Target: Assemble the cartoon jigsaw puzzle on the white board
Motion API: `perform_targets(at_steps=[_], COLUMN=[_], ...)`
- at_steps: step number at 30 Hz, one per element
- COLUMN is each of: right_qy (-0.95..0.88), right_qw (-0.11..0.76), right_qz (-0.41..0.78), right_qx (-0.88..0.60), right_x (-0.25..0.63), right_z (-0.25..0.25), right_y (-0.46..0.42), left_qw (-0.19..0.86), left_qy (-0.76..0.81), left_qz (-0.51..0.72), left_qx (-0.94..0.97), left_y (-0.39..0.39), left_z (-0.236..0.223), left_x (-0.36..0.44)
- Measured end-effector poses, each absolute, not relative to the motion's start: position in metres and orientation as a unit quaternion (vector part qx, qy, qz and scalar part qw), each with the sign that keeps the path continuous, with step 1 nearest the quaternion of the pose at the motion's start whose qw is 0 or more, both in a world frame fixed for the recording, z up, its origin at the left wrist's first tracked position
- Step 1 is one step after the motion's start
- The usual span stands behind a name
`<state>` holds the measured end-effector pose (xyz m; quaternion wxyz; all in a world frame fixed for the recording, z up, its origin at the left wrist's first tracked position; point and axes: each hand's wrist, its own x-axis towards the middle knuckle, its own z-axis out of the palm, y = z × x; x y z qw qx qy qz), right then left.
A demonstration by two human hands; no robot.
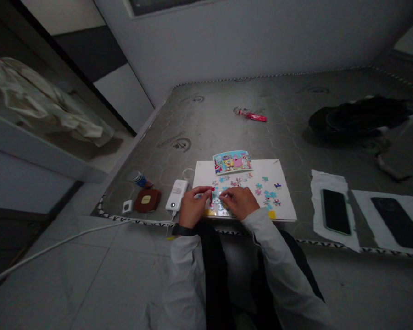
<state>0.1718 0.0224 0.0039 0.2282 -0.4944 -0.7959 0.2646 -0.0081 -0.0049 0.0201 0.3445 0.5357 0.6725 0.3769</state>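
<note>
My left hand (192,206) is at the left part of a white board (285,197), thumb and forefinger closed on a small red jigsaw puzzle piece (212,189). Across from it, my right hand (241,200) is low over the board with its fingers drawn together; whatever is between them is too small to make out. Below and between both hands lies a partly joined patch of jigsaw pieces (223,210). Loose blue pieces (269,195) are scattered to the right, and pinkish ones (239,181) lie above. A colourful cartoon picture card (232,162) rests at the board's top edge.
Left of the board are a white power bank (177,195) with a cable, a brown case (147,200), a blue can (142,179) and a white plug (127,206). A phone (336,211) lies rightward on tissue. Behind are a red packet (251,114) and black bag (358,120).
</note>
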Motion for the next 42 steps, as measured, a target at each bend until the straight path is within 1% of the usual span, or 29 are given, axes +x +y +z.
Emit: perform_targets(at_steps=[3,7,12,17,21,27,32,36,42], right_qy=[-0.769,-0.735,-0.717,-0.716,-0.723,-0.765,-0.789,-0.803,-0.817], right_qw=[0.278,0.301,0.316,0.318,0.299,0.238,0.202,0.168,0.139], right_qz=[0.287,0.309,0.342,0.350,0.356,0.356,0.313,0.273,0.253], right_qx=[-0.499,-0.523,-0.519,-0.513,-0.511,-0.481,-0.489,-0.503,-0.500], right_x=[0.161,0.159,0.161,0.161,0.162,0.163,0.165,0.170,0.172], right_z=[0.001,-0.001,-0.003,-0.004,-0.005,-0.005,-0.003,0.000,0.002], right_y=[0.019,0.019,0.019,0.018,0.018,0.017,0.019,0.021,0.020], left_qw=[0.426,0.485,0.518,0.512,0.499,0.465,0.475,0.452,0.434], left_qy=[0.652,0.655,0.641,0.641,0.644,0.645,0.664,0.685,0.694], left_qz=[0.376,0.366,0.344,0.308,0.283,0.233,0.172,0.121,0.099], left_qx=[0.502,0.450,0.450,0.482,0.506,0.560,0.552,0.558,0.566], left_y=[-0.006,-0.007,-0.009,-0.012,-0.012,-0.016,-0.019,-0.019,-0.018], left_z=[0.018,0.019,0.023,0.028,0.031,0.029,0.025,0.022,0.021], left_x=[-0.011,-0.012,-0.010,-0.011,-0.014,-0.023,-0.025,-0.024,-0.023])
